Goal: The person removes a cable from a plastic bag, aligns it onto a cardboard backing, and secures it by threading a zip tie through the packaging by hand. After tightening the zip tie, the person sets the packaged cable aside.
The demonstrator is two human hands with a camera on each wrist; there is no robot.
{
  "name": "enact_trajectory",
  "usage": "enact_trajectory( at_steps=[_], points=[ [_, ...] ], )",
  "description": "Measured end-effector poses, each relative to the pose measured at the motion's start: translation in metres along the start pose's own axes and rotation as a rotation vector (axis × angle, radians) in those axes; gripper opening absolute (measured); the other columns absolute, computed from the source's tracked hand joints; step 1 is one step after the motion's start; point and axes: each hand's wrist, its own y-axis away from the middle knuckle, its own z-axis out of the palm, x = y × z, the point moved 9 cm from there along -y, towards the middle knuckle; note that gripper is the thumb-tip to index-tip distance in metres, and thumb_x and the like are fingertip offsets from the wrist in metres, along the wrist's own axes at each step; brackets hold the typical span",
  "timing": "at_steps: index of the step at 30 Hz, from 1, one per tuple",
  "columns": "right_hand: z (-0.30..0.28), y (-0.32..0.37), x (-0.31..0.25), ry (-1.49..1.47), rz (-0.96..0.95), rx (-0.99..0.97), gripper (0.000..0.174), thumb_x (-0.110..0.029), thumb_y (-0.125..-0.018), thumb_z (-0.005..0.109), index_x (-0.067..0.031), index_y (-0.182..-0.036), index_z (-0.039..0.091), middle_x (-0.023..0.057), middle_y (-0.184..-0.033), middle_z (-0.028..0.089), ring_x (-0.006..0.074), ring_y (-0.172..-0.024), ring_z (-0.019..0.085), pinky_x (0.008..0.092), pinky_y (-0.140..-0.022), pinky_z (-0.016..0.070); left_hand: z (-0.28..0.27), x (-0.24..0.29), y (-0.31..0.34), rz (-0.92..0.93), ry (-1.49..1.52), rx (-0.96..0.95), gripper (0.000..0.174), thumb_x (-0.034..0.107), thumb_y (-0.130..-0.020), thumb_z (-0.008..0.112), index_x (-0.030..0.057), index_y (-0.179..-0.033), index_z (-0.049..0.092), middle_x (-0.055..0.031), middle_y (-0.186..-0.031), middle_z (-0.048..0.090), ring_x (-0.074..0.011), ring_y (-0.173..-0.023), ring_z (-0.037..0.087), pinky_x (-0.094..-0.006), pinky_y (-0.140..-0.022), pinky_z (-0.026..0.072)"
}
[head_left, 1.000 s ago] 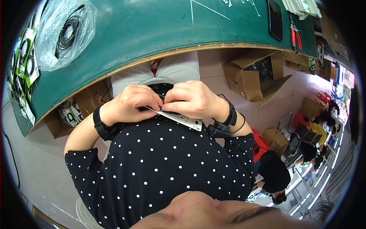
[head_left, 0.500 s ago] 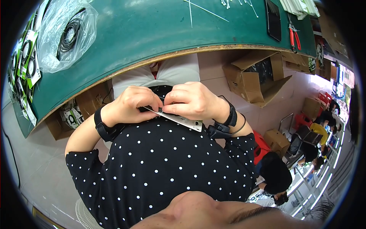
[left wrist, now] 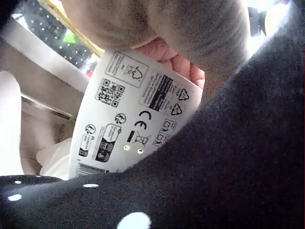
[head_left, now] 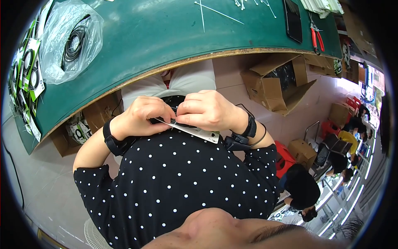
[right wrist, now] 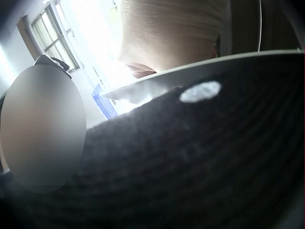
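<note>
Both hands meet in front of the person's waist, over a white printed card [head_left: 199, 133]. The left hand [head_left: 146, 116] pinches the card's left end with curled fingers and thumb. From the right, the right hand [head_left: 209, 110] grips at the card's upper edge, its fingertips close to the left hand's. Dark cable-like strands show between the hands, mostly hidden by the fingers. In the left wrist view the card [left wrist: 128, 102] turns its back out, with a QR code, recycling marks and two small holes. The right wrist view shows the card only edge-on below the hand [right wrist: 171, 38].
On the green table [head_left: 157, 41] lie a clear bag [head_left: 89, 54] with a coiled black cable, carded cables [head_left: 31, 74], white cable ties [head_left: 219, 13], a phone [head_left: 293, 20], red-handled cutters [head_left: 317, 39] and stacked cards [head_left: 323, 6]. An open cardboard box [head_left: 265, 93] stands below, right.
The hands keep the same grip on the card, with only slight finger shifts. The table and its items drift slightly left and down in the head view.
</note>
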Motion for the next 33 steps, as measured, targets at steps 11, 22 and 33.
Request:
enact_trajectory(
  at_steps=[11, 22, 33],
  points=[
    [-0.002, -0.008, -0.014, 0.037, -0.109, 0.037, 0.013, -0.011, -0.072, 0.067, -0.0079, -0.085, 0.066, -0.0008, -0.086, 0.062, 0.0148, -0.072, 0.059, 0.0272, -0.049, 0.0434, -0.002, 0.009, -0.002, 0.066, -0.043, 0.019, 0.020, 0.000, -0.061, 0.078, 0.0058, -0.070, 0.061, -0.0082, -0.075, 0.067, -0.0250, -0.070, 0.067, -0.0325, -0.063, 0.0536],
    [-0.033, -0.019, -0.016, 0.078, -0.053, 0.093, 0.012, -0.006, -0.073, 0.069, -0.0053, -0.084, 0.066, 0.0048, -0.089, 0.063, 0.0198, -0.072, 0.060, 0.0273, -0.058, 0.0481, -0.024, 0.031, -0.006, 0.065, -0.104, 0.162, 0.019, 0.000, -0.062, 0.078, 0.0041, -0.070, 0.061, -0.0092, -0.077, 0.068, -0.0245, -0.069, 0.067, -0.0315, -0.063, 0.0527],
    [-0.088, 0.014, 0.047, -0.685, 0.389, 1.077, 0.006, -0.006, -0.094, 0.055, -0.0027, -0.088, 0.055, 0.0043, -0.088, 0.057, 0.0108, -0.068, 0.056, 0.0231, -0.060, 0.0459, -0.096, 0.110, -0.010, 0.291, -0.642, 0.665, 0.022, -0.007, -0.060, 0.073, 0.0029, -0.073, 0.060, -0.0117, -0.083, 0.069, -0.0239, -0.073, 0.067, -0.0300, -0.064, 0.0529]
  ],
)
